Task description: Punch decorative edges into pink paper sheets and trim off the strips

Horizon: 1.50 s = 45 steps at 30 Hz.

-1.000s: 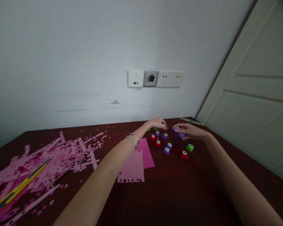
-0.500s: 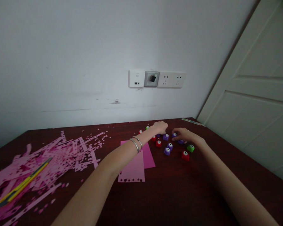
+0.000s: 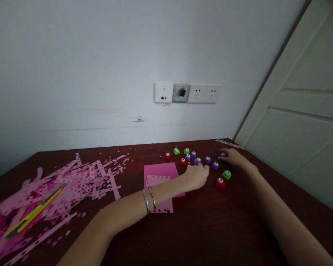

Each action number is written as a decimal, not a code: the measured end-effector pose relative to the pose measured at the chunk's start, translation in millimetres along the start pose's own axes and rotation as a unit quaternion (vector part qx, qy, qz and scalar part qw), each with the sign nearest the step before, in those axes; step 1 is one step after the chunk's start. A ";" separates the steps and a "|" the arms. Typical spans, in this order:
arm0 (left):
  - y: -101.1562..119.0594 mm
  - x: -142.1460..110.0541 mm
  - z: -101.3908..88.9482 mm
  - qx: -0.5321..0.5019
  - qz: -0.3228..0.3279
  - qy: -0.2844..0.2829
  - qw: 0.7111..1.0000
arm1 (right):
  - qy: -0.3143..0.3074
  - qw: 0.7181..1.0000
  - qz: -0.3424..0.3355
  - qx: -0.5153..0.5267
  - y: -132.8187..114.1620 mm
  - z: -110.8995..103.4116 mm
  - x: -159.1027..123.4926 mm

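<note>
Under my left hand point(image 3: 197, 176), which is curled with knuckles up, lies the spot where purple punches stood; what its fingers hold is hidden. A red paper punch point(image 3: 182, 162) is just beyond its wrist. Farther right, my right hand point(image 3: 233, 157) has its fingertips round a small purple paper punch point(image 3: 222, 154). Between the hands stand another purple punch point(image 3: 207, 160) and a nearer purple one point(image 3: 215, 166). A green punch point(image 3: 226, 174) and a red punch point(image 3: 220, 183) are closer to me.
Dark pink paper point(image 3: 161, 168) lies beneath a light pink sheet point(image 3: 163, 205) with punched edges, partly under my left forearm. Pink paper scraps point(image 3: 80, 181) and a yellow cutter knife point(image 3: 36, 210) cover the left. Behind the table is a wall with sockets point(image 3: 204, 94).
My left hand has come back toward me, from the far punches to over the nearer purple ones. My right hand has moved right, taking a purple punch with it.
</note>
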<state>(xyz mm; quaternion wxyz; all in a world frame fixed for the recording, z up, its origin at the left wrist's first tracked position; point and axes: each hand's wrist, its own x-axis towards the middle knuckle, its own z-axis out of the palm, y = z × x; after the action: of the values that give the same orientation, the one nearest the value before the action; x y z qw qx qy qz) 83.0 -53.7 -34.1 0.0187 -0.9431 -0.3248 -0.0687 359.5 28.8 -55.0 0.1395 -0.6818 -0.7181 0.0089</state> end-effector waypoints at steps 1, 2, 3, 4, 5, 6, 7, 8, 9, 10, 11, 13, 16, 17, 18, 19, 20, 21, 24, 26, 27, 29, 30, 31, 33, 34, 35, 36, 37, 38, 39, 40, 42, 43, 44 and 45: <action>-0.9 0.7 3.0 -0.011 -0.005 0.007 1.000 | -0.005 1.000 0.009 0.006 -1.2 2.8 -1.4; -2.6 1.5 5.0 -0.027 -0.006 0.013 1.000 | -0.008 1.000 0.020 0.018 -2.6 3.6 -3.0; -4.9 2.2 6.0 -0.046 -0.005 0.015 0.999 | -0.012 0.998 0.037 0.041 -4.1 2.4 -4.8; -7.7 2.8 6.0 -0.071 -0.008 0.013 0.997 | -0.019 0.995 0.058 0.080 -5.5 -0.5 -6.9; -10.9 3.3 4.9 -0.104 -0.014 0.008 0.994 | -0.028 0.987 0.079 0.136 -6.7 -4.9 -9.1; -14.4 3.6 2.7 -0.146 -0.024 0.000 0.989 | -0.041 0.973 0.096 0.205 -7.7 -10.5 -11.4; -18.0 3.6 -0.4 -0.202 -0.037 -0.010 0.979 | -0.056 0.952 0.106 0.281 -8.5 -16.8 -13.6; -21.7 3.6 -4.5 -0.270 -0.051 -0.022 0.961 | -0.070 0.926 0.107 0.354 -9.2 -23.4 -15.7; -25.6 3.3 -9.2 -0.346 -0.065 -0.035 0.935 | -0.082 0.901 0.099 0.414 -9.9 -29.8 -17.6; -29.7 2.8 -14.3 -0.424 -0.076 -0.046 0.901 | -0.091 0.881 0.086 0.456 -10.7 -35.7 -19.3; -34.0 2.2 -19.4 -0.497 -0.080 -0.054 0.862 | -0.096 0.867 0.075 0.484 -11.6 -40.7 -20.7; -42.9 0.6 -28.1 -0.606 -0.071 -0.061 0.790 | -0.100 0.852 0.061 0.509 -14.4 -47.7 -22.8; -54.9 -1.4 -34.4 -0.674 -0.041 -0.075 0.734 | -0.113 0.844 0.050 0.521 -20.7 -51.6 -25.0; -57.5 -1.8 -34.6 -0.678 -0.035 -0.085 0.729 | -0.118 0.845 0.047 0.520 -23.0 -52.2 -25.6; -59.1 -2.0 -34.2 -0.675 -0.031 -0.093 0.731 | -0.123 0.848 0.046 0.514 -25.2 -52.9 -26.1; -59.4 -2.0 -33.2 -0.665 -0.030 -0.097 0.740 | -0.126 0.853 0.047 0.503 -27.0 -53.6 -26.5; -58.4 -1.8 -31.9 -0.645 -0.030 -0.094 0.757 | -0.133 0.860 0.051 0.489 -28.3 -54.6 -26.7; -56.3 -1.5 -30.2 -0.616 -0.032 -0.084 0.783 | -0.144 0.867 0.058 0.473 -29.2 -55.6 -26.7; -44.2 -1.1 -24.1 -0.456 -0.040 -0.027 0.889 | -0.169 0.899 0.094 0.394 -29.0 -56.5 -25.8; -33.5 -2.4 -19.4 -0.306 -0.023 0.000 0.952 | -0.172 0.926 0.111 0.317 -28.1 -52.9 -25.6; -28.0 -3.7 -17.1 -0.231 -0.007 0.000 0.973 | -0.169 0.939 0.109 0.280 -27.7 -49.5 -26.1; -17.7 -7.0 -12.8 -0.110 0.028 -0.012 0.993 | -0.161 0.959 0.086 0.217 -27.6 -40.1 -29.0; -13.2 -8.7 -11.0 -0.067 0.043 -0.018 0.997 | -0.148 0.968 0.072 0.190 -27.9 -34.6 -31.4; -9.3 -10.4 -9.6 -0.036 0.056 -0.019 0.998 | -0.128 0.976 0.061 0.163 -28.3 -29.0 -34.4; -3.1 -13.6 -8.7 -0.002 0.067 -0.010 0.998 | -0.081 0.989 0.051 0.114 -29.6 -19.2 -41.7; -0.8 -15.5 -9.5 0.008 0.065 -0.004 0.998 | -0.060 0.992 0.048 0.097 -30.4 -15.6 -46.0; 1.1 -18.0 -11.3 0.016 0.060 0.005 0.998 | -0.042 0.994 0.044 0.091 -31.2 -13.2 -50.6; 2.6 -21.6 -14.2 0.022 0.053 0.017 0.998 | -0.028 0.994 0.039 0.096 -32.2 -12.1 -55.6; 3.8 -26.7 -18.0 0.026 0.046 0.033 0.998 | -0.015 0.993 0.036 0.110 -33.3 -12.3 -61.2; 4.5 -33.7 -22.6 0.031 0.040 0.051 0.997 | -0.002 0.991 0.037 0.130 -34.5 -13.4 -67.6; 4.7 -42.9 -27.7 0.035 0.041 0.066 0.996 | 0.010 0.987 0.044 0.151 -35.8 -15.0 -74.8; 4.1 -54.5 -32.9 0.038 0.044 0.078 0.995 | 0.023 0.984 0.055 0.169 -37.0 -16.7 -83.0; 0.1 -84.1 -42.0 0.049 0.058 0.083 0.994 | 0.039 0.979 0.072 0.184 -39.6 -17.8 -102.4; -3.5 -101.2 -45.4 0.049 0.053 0.077 0.994 | 0.044 0.980 0.064 0.181 -40.9 -16.5 -113.2; -8.2 -119.1 -47.6 0.045 0.037 0.068 0.996 | 0.042 0.984 0.042 0.166 -42.3 -13.5 -124.2; -13.9 -136.8 -48.9 0.041 0.020 0.058 0.997 | 0.046 0.988 0.017 0.146 -43.9 -9.0 -134.9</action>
<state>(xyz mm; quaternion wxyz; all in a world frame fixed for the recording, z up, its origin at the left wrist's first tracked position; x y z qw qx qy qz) -38.0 -130.1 -5.2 0.0775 -0.9423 -0.3065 -0.1098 322.8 -108.3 -62.8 0.2702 -0.6661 -0.6900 0.0851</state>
